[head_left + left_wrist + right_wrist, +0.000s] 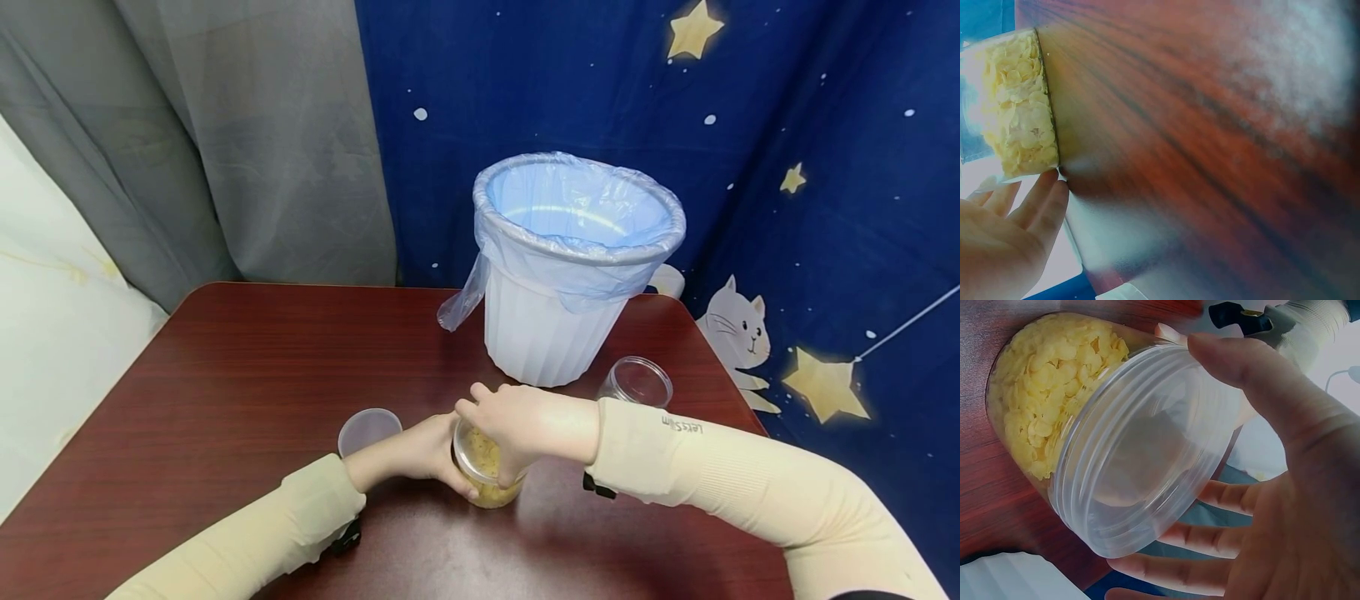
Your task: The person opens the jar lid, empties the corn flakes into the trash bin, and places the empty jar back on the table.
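Upright round clear-plastic jar (pixel 486 458) of yellow flakes (pixel 1054 381), well in from red-brown table (pixel 300 358)'s far edge; left hand (pixel 429 450) grips side, right hand (pixel 528 419) top.

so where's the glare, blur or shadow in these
Head view: a bright reflection on the table, a curved gleam inside the bin liner; left wrist: whitish haze at upper right, wood grain soft; right wrist: jar and yellow flakes fairly sharp, right hand shadowed.

The right hand (pixel 1297 481) grips a clear lid (pixel 1147 450) with thumb and fingers; its jar (pixel 1066 409), partly filled with yellow flakes (pixel 1041 378), stands on the bench (pixel 982 475).
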Motion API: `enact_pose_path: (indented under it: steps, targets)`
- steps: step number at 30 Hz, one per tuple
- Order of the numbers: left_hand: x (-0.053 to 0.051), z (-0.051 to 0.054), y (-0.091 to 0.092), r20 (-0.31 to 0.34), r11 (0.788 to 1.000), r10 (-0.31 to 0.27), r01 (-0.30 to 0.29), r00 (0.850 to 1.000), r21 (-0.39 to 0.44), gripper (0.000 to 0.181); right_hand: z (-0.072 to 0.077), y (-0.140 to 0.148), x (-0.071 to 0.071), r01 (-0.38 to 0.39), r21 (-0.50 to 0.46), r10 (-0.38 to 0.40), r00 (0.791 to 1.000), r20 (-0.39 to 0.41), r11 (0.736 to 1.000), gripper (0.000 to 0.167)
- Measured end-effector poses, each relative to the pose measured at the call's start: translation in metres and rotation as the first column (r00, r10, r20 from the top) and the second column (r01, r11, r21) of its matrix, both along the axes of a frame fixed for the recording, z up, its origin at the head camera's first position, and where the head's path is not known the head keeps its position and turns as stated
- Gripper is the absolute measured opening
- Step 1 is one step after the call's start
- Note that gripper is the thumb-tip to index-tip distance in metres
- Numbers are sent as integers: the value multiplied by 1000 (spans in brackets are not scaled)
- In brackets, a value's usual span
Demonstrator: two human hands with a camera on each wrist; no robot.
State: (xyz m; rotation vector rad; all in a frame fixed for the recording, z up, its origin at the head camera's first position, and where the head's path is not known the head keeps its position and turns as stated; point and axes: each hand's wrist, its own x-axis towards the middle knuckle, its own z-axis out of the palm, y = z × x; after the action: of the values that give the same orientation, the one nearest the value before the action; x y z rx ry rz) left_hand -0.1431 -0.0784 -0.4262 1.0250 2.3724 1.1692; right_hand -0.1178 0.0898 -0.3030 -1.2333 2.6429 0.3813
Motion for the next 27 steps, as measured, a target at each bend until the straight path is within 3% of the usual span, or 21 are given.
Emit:
enact_pose_path:
  steps: [12, 17, 21, 27]
  targets:
    - [0, 0, 0, -13, 1000, -20, 20, 1000, 19, 84, 1, 5, 2, -24, -31, 24, 1000, -8, 999, 81]
    - [-1, 0, -1, -43, 999, -32, 33, 999, 28, 96, 2, 9, 3, -49, -86, 51, 999, 15, 995, 94]
    - [-1, 0, -1, -45, 998, -43, 45, 998, 42, 102, 3, 12, 3, -64, -103, 65, 998, 14, 993, 94]
    - [-2, -1, -1, -27, 999, -36, 37, 999, 23, 85, 4, 15, 3, -59, -134, 64, 998, 29, 989, 91]
